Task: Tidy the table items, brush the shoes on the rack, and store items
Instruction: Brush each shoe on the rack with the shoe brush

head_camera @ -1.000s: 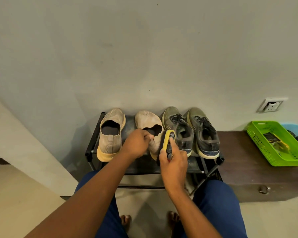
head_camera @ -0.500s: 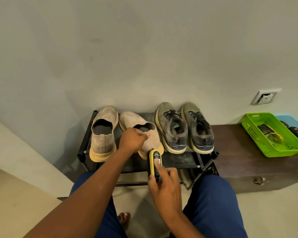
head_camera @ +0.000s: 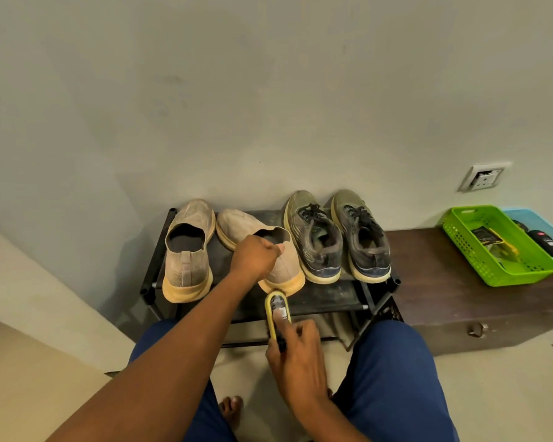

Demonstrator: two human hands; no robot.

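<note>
Your left hand grips the inner beige slip-on at its collar, fingers curled over the heel opening. I take that hold to be there to steady the shoe on the rack so it cannot skid under brush strokes. The shoe sits angled, toe toward the upper left of the frame and heel toward the rack's front edge.

Your right hand is clamped on the yellow-backed brush, with one finger laid along its back, a grip that lets you press the bristles down. The brush hangs just in front of the rack's front rail, below the slip-on's heel and apart from it. The two hands are apart, left above, right below and slightly right of centre.

The other beige slip-on stands at the left end of the rack, heel toward you. The pair of grey-green laced trainers stands to the right, heels forward, just beside the held shoe. I cannot tell from here which shoes are already clean.

At the right of the frame the dark worktop carries a green basket and, behind it, a blue one, each holding small items too small to name; they are well apart from both hands.
</note>
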